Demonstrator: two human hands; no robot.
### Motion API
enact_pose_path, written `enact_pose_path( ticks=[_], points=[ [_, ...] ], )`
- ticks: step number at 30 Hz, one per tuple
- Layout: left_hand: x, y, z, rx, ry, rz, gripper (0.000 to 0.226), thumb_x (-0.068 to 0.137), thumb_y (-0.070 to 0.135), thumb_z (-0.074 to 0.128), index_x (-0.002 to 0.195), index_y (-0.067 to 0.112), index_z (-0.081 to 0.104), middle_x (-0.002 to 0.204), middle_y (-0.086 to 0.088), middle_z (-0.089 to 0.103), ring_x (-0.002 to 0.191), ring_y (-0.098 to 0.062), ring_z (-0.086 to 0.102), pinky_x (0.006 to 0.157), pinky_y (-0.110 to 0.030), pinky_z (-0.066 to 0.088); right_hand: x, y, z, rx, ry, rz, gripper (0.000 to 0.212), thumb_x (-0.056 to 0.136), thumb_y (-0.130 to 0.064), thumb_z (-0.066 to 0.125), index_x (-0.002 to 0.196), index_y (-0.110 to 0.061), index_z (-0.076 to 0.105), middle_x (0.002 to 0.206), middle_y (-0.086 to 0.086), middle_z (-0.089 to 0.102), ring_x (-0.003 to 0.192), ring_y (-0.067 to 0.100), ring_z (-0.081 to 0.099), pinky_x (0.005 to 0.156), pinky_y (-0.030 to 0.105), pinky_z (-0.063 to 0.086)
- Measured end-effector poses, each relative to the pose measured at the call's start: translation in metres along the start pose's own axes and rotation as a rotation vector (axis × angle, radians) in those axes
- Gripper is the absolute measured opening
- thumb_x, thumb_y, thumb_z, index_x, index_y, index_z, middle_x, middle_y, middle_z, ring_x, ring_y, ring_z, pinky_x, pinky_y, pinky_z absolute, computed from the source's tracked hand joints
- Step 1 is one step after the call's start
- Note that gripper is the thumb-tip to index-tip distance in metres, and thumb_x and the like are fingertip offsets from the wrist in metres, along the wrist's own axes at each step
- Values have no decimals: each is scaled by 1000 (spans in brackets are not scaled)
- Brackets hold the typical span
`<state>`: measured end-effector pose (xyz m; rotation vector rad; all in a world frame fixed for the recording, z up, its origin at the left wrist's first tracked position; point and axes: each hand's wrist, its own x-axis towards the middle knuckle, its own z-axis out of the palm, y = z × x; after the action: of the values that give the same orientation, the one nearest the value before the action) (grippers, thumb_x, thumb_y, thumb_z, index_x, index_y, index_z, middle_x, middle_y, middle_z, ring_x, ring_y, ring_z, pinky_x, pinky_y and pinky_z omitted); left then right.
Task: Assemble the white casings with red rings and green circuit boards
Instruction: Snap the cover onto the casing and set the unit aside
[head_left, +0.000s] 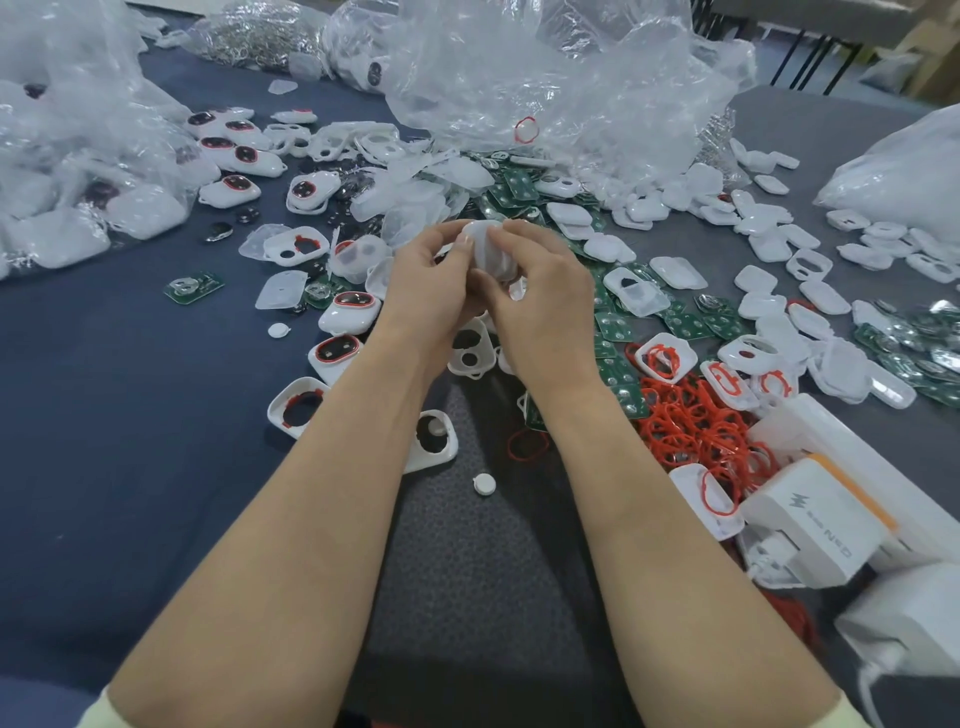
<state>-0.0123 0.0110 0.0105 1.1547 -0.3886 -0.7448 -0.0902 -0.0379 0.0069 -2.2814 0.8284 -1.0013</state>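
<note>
Head view: both hands were raised together over the cluttered table (130, 415), left hand (434, 291) and right hand (545, 306) each pinching one white casing (488, 249) between curled fingers and thumbs. Red rings (691, 431) were heaped near the right forearm. Green circuit boards (618, 332) lay scattered just right of the hands, among loose casings. Clear plastic bags (545, 78) sat behind.

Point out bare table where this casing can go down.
Bare: the blue cloth left of the left forearm, nearer than the lone board; the grey mat between the forearms, nearer than the white disc. Crowded: around the held casing, and the red rings at right.
</note>
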Motion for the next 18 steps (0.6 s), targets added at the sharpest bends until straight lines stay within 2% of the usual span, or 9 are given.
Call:
enact_pose_path(
  ticks=[3,6,9,12,18],
  points=[
    [-1,1,-1,-47,-14,-22,20,103,8,39,115,9,55,86,-8,63,61,-9,63,58,-23,55,-1,0,0,-1,-5,1,43,84,-19,71,125,-7,62,132,6,57,125,21,49,105,22,34],
    [-1,3,0,-135,-31,-64,19,103,9,39,114,8,55,83,-8,62,60,-10,64,60,-24,58,0,-2,-1,22,1,6,41,86,-19,69,125,-6,62,130,6,58,123,20,50,105,26,36],
    [-2,4,2,-165,-44,-80,23,103,10,38,120,5,53,85,-9,62,65,-13,65,66,-27,57,1,-3,-4,50,12,14,35,88,-18,66,122,-8,64,123,5,63,114,16,56,99,24,41],
    [-2,3,3,-161,-51,-71,27,103,10,38,126,3,50,89,-11,63,72,-17,64,67,-25,57,2,-6,-7,171,18,99,29,88,-19,66,116,-15,67,111,-2,69,102,10,62,91,22,46],
    [-2,4,4,-219,-61,-84,18,104,10,38,114,7,53,90,-11,63,67,-15,65,60,-21,56,5,-6,-10,377,6,191,28,87,-13,66,114,-17,63,107,-1,69,100,13,65,92,32,51]
  ],
)
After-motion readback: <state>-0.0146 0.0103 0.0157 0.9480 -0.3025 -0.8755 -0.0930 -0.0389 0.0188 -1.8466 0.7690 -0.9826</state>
